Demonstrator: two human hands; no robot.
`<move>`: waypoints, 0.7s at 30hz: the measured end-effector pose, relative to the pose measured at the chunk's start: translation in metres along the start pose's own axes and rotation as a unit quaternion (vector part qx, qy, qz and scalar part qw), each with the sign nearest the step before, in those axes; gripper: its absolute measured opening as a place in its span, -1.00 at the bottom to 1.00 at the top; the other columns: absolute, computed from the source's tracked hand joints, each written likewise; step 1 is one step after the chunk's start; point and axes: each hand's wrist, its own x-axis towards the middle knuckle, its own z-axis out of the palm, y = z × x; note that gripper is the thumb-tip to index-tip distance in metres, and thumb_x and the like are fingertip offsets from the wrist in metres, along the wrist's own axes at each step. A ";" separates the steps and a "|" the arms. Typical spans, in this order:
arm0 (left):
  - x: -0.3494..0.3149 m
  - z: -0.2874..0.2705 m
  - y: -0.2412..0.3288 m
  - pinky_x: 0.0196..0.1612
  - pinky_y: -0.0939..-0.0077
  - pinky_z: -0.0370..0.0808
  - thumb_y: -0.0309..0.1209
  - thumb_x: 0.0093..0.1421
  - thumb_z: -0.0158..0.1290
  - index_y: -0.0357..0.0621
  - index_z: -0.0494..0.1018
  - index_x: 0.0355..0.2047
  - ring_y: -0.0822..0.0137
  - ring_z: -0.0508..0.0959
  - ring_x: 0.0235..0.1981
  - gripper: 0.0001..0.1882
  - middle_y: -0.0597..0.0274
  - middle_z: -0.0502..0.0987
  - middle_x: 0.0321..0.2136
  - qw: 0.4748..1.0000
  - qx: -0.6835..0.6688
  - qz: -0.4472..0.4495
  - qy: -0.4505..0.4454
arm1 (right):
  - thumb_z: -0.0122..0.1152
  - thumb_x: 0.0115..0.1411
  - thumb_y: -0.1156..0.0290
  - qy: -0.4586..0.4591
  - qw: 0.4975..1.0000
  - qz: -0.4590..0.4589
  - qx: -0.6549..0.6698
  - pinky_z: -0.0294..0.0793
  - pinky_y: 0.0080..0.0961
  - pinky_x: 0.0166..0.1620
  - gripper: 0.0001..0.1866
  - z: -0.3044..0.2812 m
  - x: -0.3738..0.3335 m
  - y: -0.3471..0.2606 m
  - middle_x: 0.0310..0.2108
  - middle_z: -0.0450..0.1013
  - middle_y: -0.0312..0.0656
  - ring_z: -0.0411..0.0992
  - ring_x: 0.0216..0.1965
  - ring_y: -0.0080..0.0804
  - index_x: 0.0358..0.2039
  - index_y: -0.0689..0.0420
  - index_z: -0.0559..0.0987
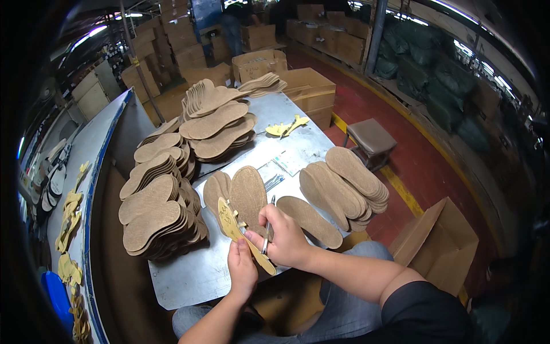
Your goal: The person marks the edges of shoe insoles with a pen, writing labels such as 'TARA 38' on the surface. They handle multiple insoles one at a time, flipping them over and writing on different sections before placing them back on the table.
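My left hand (243,270) is closed around the lower part of a yellow sole-shaped template (228,220) with handwriting on it, held tilted above the table's near edge. A slim pen (266,236) is gripped in my right hand (286,238), whose fingers are close against the template's edge. Just beyond the template, a brown insole (248,189) lies on the table, overlapping others on its left. To the right of my right hand lies a single brown insole (310,221). Further right is a fanned stack of insoles (355,178).
Tall stacks of brown insoles (150,215) line the left side of the metal table (177,281). Several yellow templates (286,126) lie at its far side. A brown stool (372,136) and an open carton (438,243) stand to the right. A blue-edged panel (103,166) runs along the left.
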 end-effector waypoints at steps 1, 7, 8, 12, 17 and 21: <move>0.000 -0.001 0.000 0.04 0.47 0.61 -0.10 0.83 -0.15 -0.22 0.51 0.22 0.51 0.61 -0.08 -0.57 0.26 0.65 -0.03 1.000 -0.002 0.009 -0.003 | 0.60 0.41 0.21 0.001 1.000 -0.008 -0.015 0.58 -0.04 -0.23 -0.55 -0.002 0.001 0.000 -0.25 0.57 0.00 0.59 -0.32 0.11 -0.04 0.13 0.46; 0.011 -0.005 0.010 -0.04 0.46 0.64 -0.15 0.82 -0.11 -0.23 0.50 0.19 0.48 0.65 -0.14 -0.62 0.26 0.67 -0.08 0.997 -0.026 0.075 -0.005 | 0.64 0.37 0.25 -0.008 1.000 0.020 -0.008 0.58 -0.05 -0.26 -0.59 -0.010 0.004 -0.003 -0.31 0.61 -0.02 0.62 -0.36 0.12 -0.12 0.13 0.50; 0.013 -0.007 0.011 -0.05 0.46 0.63 -0.14 0.82 -0.11 -0.22 0.50 0.19 0.49 0.64 -0.15 -0.62 0.27 0.66 -0.09 0.998 0.012 0.064 -0.003 | 0.65 0.36 0.25 -0.015 0.999 0.035 0.014 0.58 -0.09 -0.26 -0.58 -0.010 0.003 -0.004 -0.32 0.61 -0.02 0.60 -0.37 0.10 -0.13 0.14 0.50; 0.010 -0.012 0.007 -0.05 0.45 0.60 -0.15 0.83 -0.14 -0.21 0.49 0.19 0.50 0.59 -0.16 -0.62 0.29 0.65 -0.13 0.987 0.146 0.063 -0.006 | 0.66 0.37 0.25 -0.035 0.998 0.001 0.045 0.55 -0.20 -0.26 -0.57 -0.003 -0.003 -0.005 -0.35 0.54 -0.11 0.54 -0.40 -0.13 -0.13 0.14 0.50; 0.008 -0.013 -0.004 -0.18 0.60 0.57 -0.17 0.81 -0.08 -0.12 0.49 0.16 0.57 0.58 -0.26 -0.70 0.39 0.60 -0.18 1.000 0.013 0.013 -0.021 | 0.61 0.42 0.24 -0.092 0.994 -0.008 0.053 0.60 -0.14 -0.22 -0.60 0.006 -0.003 0.000 -0.33 0.57 -0.08 0.58 -0.37 -0.02 -0.12 0.15 0.49; 0.018 -0.023 0.007 -0.13 0.56 0.62 -0.17 0.78 0.00 -0.14 0.50 0.22 0.50 0.65 -0.20 -0.69 0.30 0.66 -0.07 0.998 -0.005 -0.034 -0.050 | 0.57 0.45 0.29 -0.131 0.979 0.123 0.098 0.44 -0.38 -0.29 -0.64 -0.001 0.001 0.006 -0.40 0.45 -0.26 0.40 -0.37 -0.50 -0.22 0.11 0.47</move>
